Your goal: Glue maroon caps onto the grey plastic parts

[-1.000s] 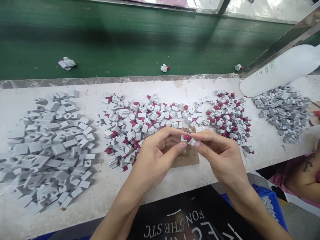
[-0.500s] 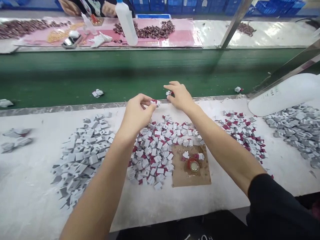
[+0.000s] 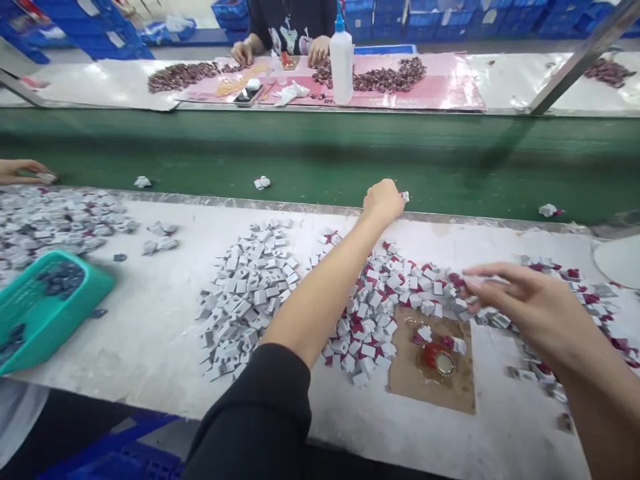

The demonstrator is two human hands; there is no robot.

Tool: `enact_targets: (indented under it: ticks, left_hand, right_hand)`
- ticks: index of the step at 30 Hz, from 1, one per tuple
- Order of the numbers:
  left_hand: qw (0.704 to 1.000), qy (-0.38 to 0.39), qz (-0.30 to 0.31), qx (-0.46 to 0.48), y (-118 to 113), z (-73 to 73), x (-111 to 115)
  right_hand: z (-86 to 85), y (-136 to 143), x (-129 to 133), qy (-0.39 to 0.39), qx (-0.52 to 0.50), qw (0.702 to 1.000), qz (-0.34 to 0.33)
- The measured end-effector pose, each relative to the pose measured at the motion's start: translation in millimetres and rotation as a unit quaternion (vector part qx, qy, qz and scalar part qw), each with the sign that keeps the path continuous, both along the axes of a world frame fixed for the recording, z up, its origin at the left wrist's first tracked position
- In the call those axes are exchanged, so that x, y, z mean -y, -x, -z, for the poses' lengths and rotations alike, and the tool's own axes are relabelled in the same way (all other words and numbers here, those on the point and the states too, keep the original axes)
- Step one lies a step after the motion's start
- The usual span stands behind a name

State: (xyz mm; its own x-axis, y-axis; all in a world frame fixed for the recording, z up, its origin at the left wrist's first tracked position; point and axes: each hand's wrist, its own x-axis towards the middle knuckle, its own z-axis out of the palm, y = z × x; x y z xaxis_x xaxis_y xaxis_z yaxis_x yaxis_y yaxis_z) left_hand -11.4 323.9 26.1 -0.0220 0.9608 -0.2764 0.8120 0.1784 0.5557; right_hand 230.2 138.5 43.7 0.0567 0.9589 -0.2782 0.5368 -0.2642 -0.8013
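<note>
My left hand (image 3: 384, 200) reaches over the near edge of the green belt (image 3: 310, 147), fingers closed round a small white-and-red piece (image 3: 405, 197) that pokes out on its right. Lower right, my right hand (image 3: 520, 303) pinches a small dark-red and white piece (image 3: 456, 280) above the table. Between my arms lies a pile of white-and-red pieces (image 3: 367, 320). A brown cardboard square (image 3: 435, 393) beside it bears a red-rimmed round cap (image 3: 444, 363) and two small pieces. To the left is a pile of plain grey-white blocks (image 3: 250, 293).
A teal basket (image 3: 95, 283) with dark pieces stands at the left. Another person's hand (image 3: 23, 171) is at the belt's left. Across the belt a person sits behind a white bottle (image 3: 342, 67). A metal post (image 3: 575, 63) rises at upper right.
The view has swung left. My left hand has moved forward to the belt with its piece. My right hand has drawn back from the belt to the pile at the right and closed on a piece.
</note>
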Motion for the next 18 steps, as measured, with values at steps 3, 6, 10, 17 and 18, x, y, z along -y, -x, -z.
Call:
enact_targets:
  ticks: [3,6,10,17,18]
  left_hand:
    - [0.999,-0.028,0.02,-0.016,21.9,-15.0,35.0]
    - [0.997,-0.062,0.033,-0.036,67.7,-29.5,89.9]
    - [0.993,-0.08,-0.035,-0.083,142.2,-34.0,152.2]
    - [0.992,-0.092,-0.058,-0.069,203.6,-9.3,165.6]
    - [0.992,-0.095,-0.058,-0.065,203.8,-7.3,163.4]
  right_hand:
    - [18.0,-32.8,51.9,0.048,-0.008,0.997,0.067]
    - [34.1,-52.6,97.7,0.083,-0.026,0.988,0.13]
    - [49.7,-50.5,138.0,0.04,0.015,0.985,0.17]
    - [53.8,-25.8,151.5,-0.071,0.046,0.991,0.103]
    - [52.6,-26.0,152.7,-0.08,0.059,0.992,0.084]
